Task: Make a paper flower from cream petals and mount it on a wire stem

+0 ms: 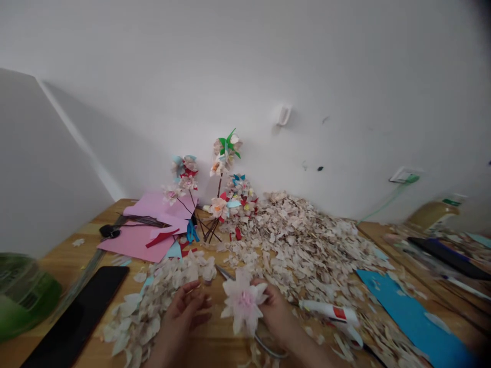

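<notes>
My right hand (274,312) is closed on a white paper flower (243,302) with a pink centre, held just above the wooden table (215,347). My left hand (186,309) hovers beside it with its fingers loosely curled and apart, holding nothing, next to a heap of pale paper petals (153,301). Under the flower lie scissors (264,347), partly hidden by my right hand. A white glue tube (326,310) with a red band lies just right of my right hand.
Finished paper flowers on stems (215,194) lean against the wall. Pink paper sheets (149,225) lie back left, a blue sheet (406,306) right. A large pile of paper scraps (307,235) covers the middle. A black phone (80,317) and green container (23,296) sit left.
</notes>
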`<state>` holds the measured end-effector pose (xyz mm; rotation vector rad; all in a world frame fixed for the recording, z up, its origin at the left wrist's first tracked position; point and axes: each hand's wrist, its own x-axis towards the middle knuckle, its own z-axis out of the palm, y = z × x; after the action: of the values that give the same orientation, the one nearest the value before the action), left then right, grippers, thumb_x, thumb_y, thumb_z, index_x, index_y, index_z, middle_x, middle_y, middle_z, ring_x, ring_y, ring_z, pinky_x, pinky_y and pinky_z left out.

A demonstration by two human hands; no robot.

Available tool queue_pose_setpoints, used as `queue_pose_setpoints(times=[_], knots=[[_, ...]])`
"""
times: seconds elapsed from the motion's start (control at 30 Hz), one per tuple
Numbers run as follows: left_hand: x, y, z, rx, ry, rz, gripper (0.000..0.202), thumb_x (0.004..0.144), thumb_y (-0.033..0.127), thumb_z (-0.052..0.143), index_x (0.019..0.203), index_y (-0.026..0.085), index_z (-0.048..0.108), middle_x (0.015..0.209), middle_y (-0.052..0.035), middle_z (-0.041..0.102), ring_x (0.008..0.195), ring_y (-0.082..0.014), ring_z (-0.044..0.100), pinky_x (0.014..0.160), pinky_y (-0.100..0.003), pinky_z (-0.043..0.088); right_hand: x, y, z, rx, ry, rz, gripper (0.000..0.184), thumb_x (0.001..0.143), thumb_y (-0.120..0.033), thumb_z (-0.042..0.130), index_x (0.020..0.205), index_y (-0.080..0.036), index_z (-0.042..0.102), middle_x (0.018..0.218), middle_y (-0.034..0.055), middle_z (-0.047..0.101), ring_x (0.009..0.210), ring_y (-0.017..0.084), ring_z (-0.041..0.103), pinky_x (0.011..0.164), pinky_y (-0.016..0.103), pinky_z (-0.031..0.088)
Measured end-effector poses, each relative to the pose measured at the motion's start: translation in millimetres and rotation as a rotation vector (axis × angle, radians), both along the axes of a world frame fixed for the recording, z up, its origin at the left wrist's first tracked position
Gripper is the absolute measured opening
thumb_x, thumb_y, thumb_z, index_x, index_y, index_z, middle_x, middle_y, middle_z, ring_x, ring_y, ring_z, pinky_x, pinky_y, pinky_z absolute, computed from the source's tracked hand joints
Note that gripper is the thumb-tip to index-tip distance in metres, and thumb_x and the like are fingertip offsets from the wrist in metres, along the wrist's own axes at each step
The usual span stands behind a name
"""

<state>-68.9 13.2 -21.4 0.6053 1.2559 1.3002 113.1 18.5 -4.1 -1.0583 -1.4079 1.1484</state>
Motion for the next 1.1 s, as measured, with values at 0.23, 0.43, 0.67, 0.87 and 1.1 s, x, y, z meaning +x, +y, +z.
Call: queue_pose_setpoints(times=[0.23,0.43,0.67,0.87,1.1], knots=[[-30,8,21.1,0.073,0.170,0.173,0.035,0.071,0.035,0.063,0.101,0.023,0.048,0.122,-0.0082,0.046,0.127,-0.0289,0.034,0.104,-0.041,0.026,-14,26,19.6,-0.303,0.433,0.032,0.028,0.053,-0.036,0.080,0.068,-0.018,0.065,0.059,-0.0012,0.064,0.056,0.014,0.060,0.054,0.025,0.048],[-22,7,42.5,0.251,0.158,0.025,0.035,0.060,0.035,0.074,0.087,0.021,0.057,0.099,-0.0068,0.061,0.109,-0.0290,0.053,0.091,-0.037,0.041,-20,33,35.2,-0.463,0.547,0.093,0.027,0.051,-0.025,0.083,0.069,-0.015,0.067,0.058,-0.0023,0.063,0.052,0.010,0.059,0.051,0.020,0.047],[22,4,34.6,0.327,-0.041,-0.209,0.066,0.041,0.052,0.082,0.095,0.020,0.062,0.095,-0.0126,0.071,0.090,-0.0291,0.065,0.083,-0.040,0.047,-40,32,43.7,-0.342,0.516,0.017,0.028,0.045,-0.022,0.084,0.066,-0.017,0.067,0.061,-0.0019,0.068,0.065,0.017,0.062,0.066,0.027,0.045],[19,21,38.5,0.304,-0.004,-0.198,0.047,0.048,0.045,0.081,0.084,0.017,0.068,0.092,-0.0109,0.072,0.085,-0.0272,0.065,0.076,-0.037,0.049,-44,34,44.7,-0.346,0.455,0.002,0.027,0.045,-0.020,0.083,0.066,-0.018,0.066,0.061,-0.0045,0.068,0.069,0.015,0.062,0.070,0.026,0.041],[3,24,43.1,0.235,0.033,-0.187,0.035,0.049,0.038,0.081,0.074,0.015,0.073,0.070,-0.0058,0.071,0.075,-0.0228,0.063,0.073,-0.032,0.048,-39,32,45.2,-0.591,0.383,0.265,0.037,0.039,-0.030,0.085,0.067,-0.014,0.066,0.053,-0.0012,0.064,0.048,0.013,0.060,0.052,0.025,0.043]])
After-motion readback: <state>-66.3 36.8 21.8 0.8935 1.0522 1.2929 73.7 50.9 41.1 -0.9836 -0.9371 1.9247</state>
